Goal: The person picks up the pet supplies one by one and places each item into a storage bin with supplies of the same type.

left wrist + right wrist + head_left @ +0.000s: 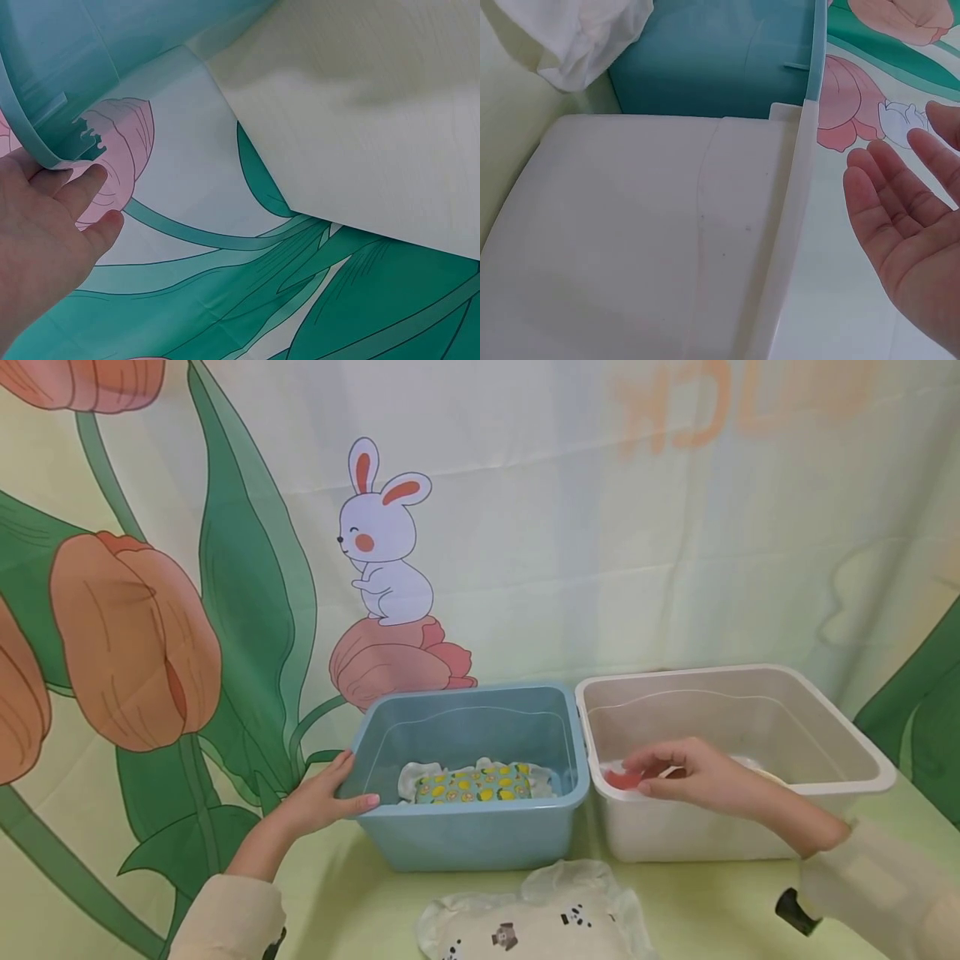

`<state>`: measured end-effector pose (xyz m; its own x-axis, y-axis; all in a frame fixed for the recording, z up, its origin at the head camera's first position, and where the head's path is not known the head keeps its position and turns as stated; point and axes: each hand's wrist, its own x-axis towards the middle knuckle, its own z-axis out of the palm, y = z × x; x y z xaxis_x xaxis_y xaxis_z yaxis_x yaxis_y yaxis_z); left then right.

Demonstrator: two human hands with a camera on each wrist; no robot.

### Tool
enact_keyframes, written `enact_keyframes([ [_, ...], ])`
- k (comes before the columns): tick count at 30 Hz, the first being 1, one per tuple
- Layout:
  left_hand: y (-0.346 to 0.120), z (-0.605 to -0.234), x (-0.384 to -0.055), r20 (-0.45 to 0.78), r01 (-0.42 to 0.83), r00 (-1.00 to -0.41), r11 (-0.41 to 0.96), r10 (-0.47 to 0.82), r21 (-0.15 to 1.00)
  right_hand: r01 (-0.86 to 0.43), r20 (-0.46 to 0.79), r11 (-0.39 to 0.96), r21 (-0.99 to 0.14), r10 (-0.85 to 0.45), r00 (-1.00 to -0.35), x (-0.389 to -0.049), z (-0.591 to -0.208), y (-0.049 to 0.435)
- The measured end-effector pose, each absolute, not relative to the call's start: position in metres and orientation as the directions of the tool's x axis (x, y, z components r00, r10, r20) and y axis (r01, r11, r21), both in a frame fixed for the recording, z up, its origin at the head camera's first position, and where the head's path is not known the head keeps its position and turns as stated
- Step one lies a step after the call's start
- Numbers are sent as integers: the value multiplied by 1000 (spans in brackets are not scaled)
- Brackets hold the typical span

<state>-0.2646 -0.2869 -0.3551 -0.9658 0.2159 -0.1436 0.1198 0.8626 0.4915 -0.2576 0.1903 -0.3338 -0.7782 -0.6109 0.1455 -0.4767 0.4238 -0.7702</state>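
Observation:
My left hand rests on the front left corner of a blue plastic basin, thumb along the front rim and fingers at the side. Inside that basin lies a small frilled pillow printed with lemons. Over the front left part of a beige basin, my right hand hovers with loosely bent fingers. A red thing shows just beside its fingertips; its kind is unclear. In the right wrist view nothing is seen between the fingers.
A cream frilled pillow with animal prints lies on the pale green table before the basins. The basins stand side by side against a printed cloth backdrop. Part of a yellowish rim shows inside the beige basin.

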Motion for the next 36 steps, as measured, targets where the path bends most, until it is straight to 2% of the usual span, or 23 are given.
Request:
enact_keyframes([
  [17, -287, -354, -266, -141, 118, -966, 856, 216, 503, -517, 190, 331, -789, -669, -718, -250, -335, 182],
  [36, -288, -357, -265, -139, 119, -967, 857, 215, 502, -489, 191, 263, -832, -692, -696, -239, -342, 172],
])
